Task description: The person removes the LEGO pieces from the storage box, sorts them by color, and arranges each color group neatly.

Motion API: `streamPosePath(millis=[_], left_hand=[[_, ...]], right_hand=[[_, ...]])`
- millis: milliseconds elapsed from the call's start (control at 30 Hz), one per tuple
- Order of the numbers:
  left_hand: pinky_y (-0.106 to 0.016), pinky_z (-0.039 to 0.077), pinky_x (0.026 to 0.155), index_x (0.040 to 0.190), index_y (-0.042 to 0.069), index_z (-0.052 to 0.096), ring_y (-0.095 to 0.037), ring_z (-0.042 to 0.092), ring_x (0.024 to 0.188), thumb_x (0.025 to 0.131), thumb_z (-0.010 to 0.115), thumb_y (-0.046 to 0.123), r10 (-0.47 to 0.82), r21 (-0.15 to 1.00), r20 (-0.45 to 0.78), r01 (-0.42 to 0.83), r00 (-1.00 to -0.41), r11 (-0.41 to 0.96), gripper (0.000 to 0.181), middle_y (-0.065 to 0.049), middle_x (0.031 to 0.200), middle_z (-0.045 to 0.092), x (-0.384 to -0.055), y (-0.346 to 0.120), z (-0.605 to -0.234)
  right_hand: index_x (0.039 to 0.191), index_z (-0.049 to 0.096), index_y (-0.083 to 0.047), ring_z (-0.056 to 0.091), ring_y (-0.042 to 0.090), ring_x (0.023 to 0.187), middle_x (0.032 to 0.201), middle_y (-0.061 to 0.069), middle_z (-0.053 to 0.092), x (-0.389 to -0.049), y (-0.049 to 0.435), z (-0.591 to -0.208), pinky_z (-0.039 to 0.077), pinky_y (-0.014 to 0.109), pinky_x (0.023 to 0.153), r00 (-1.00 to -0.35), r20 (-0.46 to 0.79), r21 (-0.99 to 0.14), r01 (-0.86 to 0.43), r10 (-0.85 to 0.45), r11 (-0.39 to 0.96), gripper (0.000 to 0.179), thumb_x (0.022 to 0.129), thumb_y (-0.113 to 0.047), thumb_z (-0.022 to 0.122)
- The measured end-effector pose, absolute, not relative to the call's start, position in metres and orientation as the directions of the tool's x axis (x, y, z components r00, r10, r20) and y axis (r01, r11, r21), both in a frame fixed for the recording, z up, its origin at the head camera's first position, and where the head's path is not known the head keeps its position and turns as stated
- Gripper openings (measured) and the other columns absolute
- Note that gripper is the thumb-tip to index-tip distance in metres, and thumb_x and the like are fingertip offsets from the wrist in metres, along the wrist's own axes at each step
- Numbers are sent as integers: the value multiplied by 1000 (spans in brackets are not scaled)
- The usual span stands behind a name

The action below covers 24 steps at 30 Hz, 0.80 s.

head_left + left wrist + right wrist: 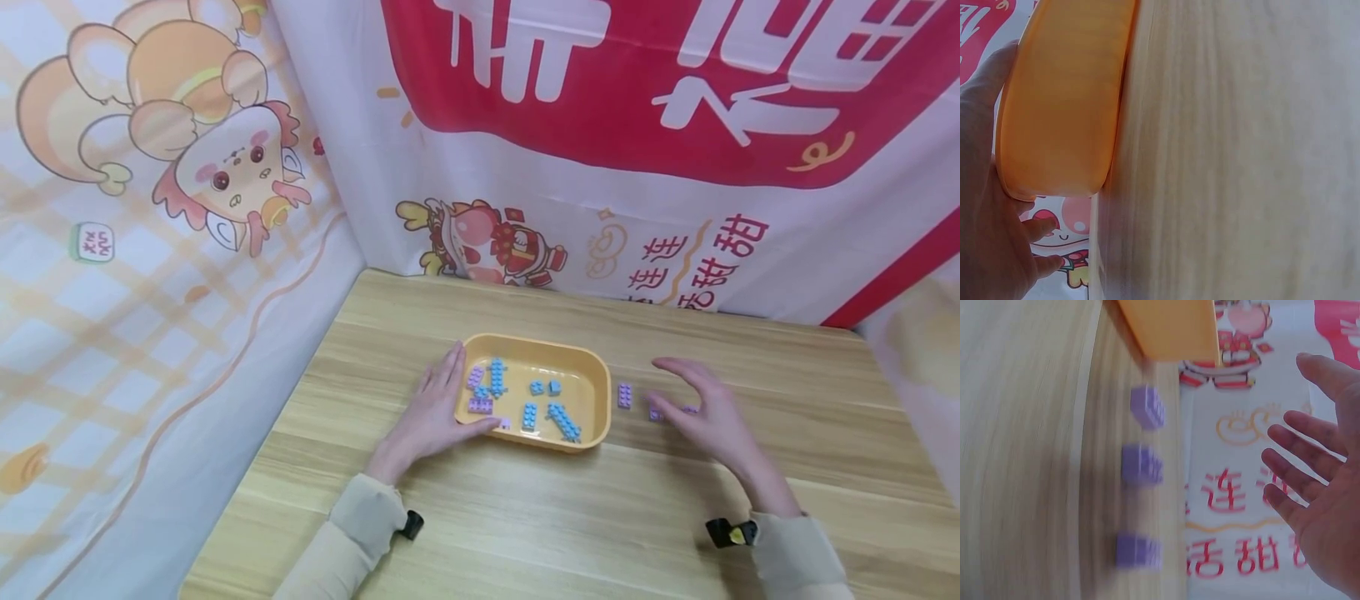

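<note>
A yellow-orange tray (585, 400) holds several toy building bricks. Against its left end lies my left hand (431, 417), fingers straight along the side and thumb over the front rim; in the left wrist view, this hand (991, 206) runs beside the tray wall (1063, 119). My right hand (708, 417) hovers right of the tray, fingers spread and thumb apart, holding nothing. Below it is a purple brick (656, 413), partly covered by the thumb in the head view. Another purple brick (625, 396) sits nearer the tray. Three purple bricks in a row, one of them at the bottom (1139, 551), show in the right wrist view.
Inside the tray are a blue brick (529, 416), a blue slanted piece with side studs (564, 422), a similar upright one (497, 377) and a purple brick (480, 406). The wooden table (510, 525) meets a printed cloth (600, 183) behind and at the left.
</note>
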<state>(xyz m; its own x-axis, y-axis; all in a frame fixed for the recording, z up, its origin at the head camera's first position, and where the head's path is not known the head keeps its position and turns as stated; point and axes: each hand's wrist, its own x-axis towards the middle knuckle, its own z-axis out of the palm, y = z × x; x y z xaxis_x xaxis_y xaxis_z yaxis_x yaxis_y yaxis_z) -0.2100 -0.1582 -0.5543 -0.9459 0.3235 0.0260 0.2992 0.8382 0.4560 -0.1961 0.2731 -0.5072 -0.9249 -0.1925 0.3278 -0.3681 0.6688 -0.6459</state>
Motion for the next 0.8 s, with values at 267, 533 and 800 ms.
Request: streamPosePath(millis=[267, 533, 800], left_hand=[[-57, 10, 143, 177, 15, -8, -31, 8, 175, 87, 53, 97, 324, 458, 21, 297, -946, 838, 137, -9, 189, -4, -210, -159, -554], [-56, 9, 143, 176, 15, -10, -31, 8, 175, 87, 53, 98, 325, 450, 9, 294, -946, 843, 137, -6, 188, -8, -210, -159, -553], [-56, 10, 143, 177, 15, -9, -31, 8, 175, 86, 55, 97, 326, 459, 10, 294, -945, 839, 137, -6, 188, -7, -211, -158, -553]], right_hand=[[145, 68, -5, 61, 44, 138, 148, 22, 69, -205, 232, -496, 47, 75, 117, -895, 358, -648, -442, -265, 620, 56, 93, -11, 88], [147, 67, -6, 59, 46, 142, 152, 22, 66, -215, 210, -485, 45, 74, 121, -890, 321, -652, -456, -324, 606, 54, 97, -14, 85], [148, 66, -5, 61, 44, 143, 152, 18, 68, -223, 179, -486, 45, 72, 124, -845, 320, -681, -520, -429, 516, 57, 95, -15, 86]])
